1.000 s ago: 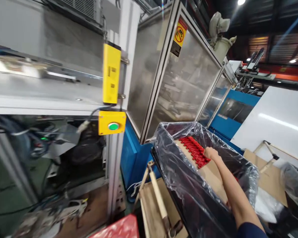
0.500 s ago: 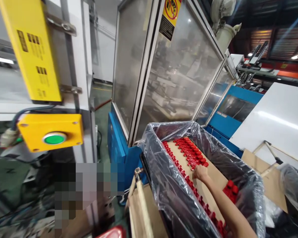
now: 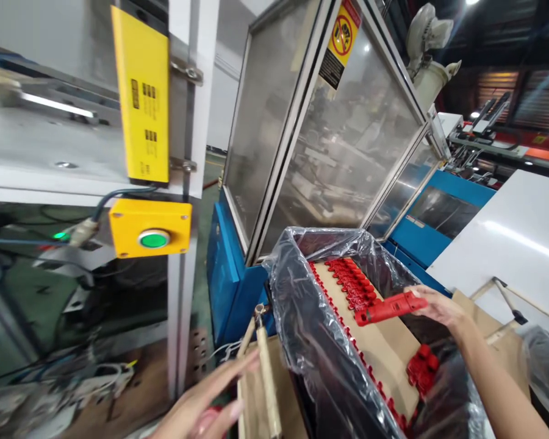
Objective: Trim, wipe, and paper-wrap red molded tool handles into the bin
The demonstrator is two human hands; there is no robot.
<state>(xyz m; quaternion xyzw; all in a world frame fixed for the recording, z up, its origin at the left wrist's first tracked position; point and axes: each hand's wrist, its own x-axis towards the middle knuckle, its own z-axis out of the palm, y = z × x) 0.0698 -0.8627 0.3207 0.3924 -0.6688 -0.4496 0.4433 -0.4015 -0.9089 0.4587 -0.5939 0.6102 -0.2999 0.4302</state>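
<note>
My right hand (image 3: 439,308) is shut on a long red plastic moulded strip (image 3: 388,308), holding it over a cardboard sheet (image 3: 375,347) inside a box lined with clear plastic film (image 3: 311,347). Rows of similar red parts (image 3: 350,280) lie on that sheet, just left of the strip's far end. A smaller red cluster (image 3: 421,369) sits below my right hand. At the bottom edge, my left hand (image 3: 201,396) is open with fingers apart, next to a wooden handle (image 3: 266,372) and a red object (image 3: 210,416) that it partly hides.
A glass-panelled machine guard (image 3: 329,140) with a blue base stands behind the box. To the left are a yellow safety-sensor housing (image 3: 141,97) and a yellow box with a green push button (image 3: 150,236). A white board (image 3: 503,238) leans at the right.
My right hand has lifted a red strip from the rows and moved right. My left hand has entered at the lower left. The view has shifted slightly.
</note>
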